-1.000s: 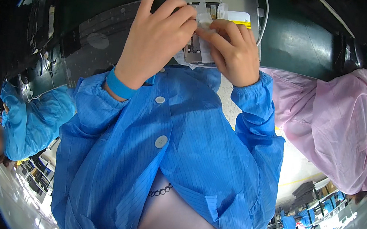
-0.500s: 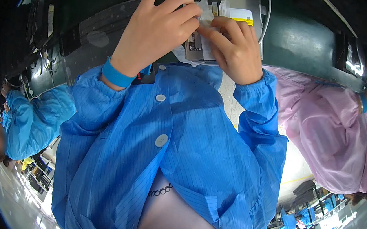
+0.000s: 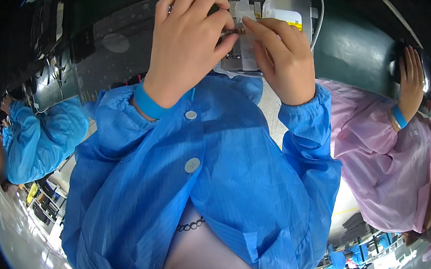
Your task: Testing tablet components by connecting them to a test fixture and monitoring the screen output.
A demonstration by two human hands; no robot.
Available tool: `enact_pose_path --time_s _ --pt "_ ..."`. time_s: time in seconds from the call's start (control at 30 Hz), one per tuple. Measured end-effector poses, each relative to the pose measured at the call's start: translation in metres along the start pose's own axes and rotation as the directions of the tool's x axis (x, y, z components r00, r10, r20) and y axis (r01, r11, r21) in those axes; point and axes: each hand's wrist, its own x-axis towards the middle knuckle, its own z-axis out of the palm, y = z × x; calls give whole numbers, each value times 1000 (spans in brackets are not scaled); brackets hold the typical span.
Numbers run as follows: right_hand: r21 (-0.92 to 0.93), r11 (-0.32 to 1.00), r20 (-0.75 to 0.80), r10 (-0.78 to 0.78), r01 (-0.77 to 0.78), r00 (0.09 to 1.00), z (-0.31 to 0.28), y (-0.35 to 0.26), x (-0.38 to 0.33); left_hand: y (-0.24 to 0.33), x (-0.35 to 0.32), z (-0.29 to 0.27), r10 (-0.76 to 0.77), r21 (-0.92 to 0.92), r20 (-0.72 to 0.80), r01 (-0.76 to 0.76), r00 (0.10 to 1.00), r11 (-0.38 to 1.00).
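An opened flat electronic unit with a silver metal casing [image 3: 303, 0] lies at the top centre. On it show circuit boards, strips of translucent film [image 3: 248, 52] and a white label with a yellow stripe [image 3: 287, 17]. Over the unit's left side, my left hand [image 3: 185, 43] pinches a small dark strip-like part [image 3: 233, 32] with a coppery end between thumb and index finger. Its exact kind is too small to tell. My right hand [image 3: 287, 58] is over the right side, index finger stretched toward that part's end, thumb apart, with nothing visible in its fingers.
A white cable [image 3: 318, 20] runs down beside the unit's right edge on the dark green bench [image 3: 356, 49]. At right a co-worker in a pink smock [image 3: 375, 150] rests a hand by the bench edge. Another person in a blue smock [image 3: 44, 136] sits at left.
My left hand's fingers have drawn back from the film and now show the small dark part. The right thumb and index finger have spread apart. The right-hand co-worker's hand has moved closer.
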Motion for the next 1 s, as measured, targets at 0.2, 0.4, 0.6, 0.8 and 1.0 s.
enact_pose_path --time_s 0.2,0.4,0.6,0.8,1.0 --pt "147 985 21 87 -90 996 -4 1 17 5 0 5 -84 -144 -51 76 995 987" --pt "100 980 267 141 -173 953 -6 -1 35 1 -10 11 -170 -175 -46 160 984 971" --pt "113 993 419 -63 17 906 2 12 58 1 -9 15 -247 -146 -32 240 969 960" --pt "274 959 549 -96 -71 830 -1 19 68 9 -3 15 -278 -43 -41 277 960 960" --pt "288 949 550 -53 -130 834 -12 31 61 28 17 -4 -302 40 34 300 953 953"
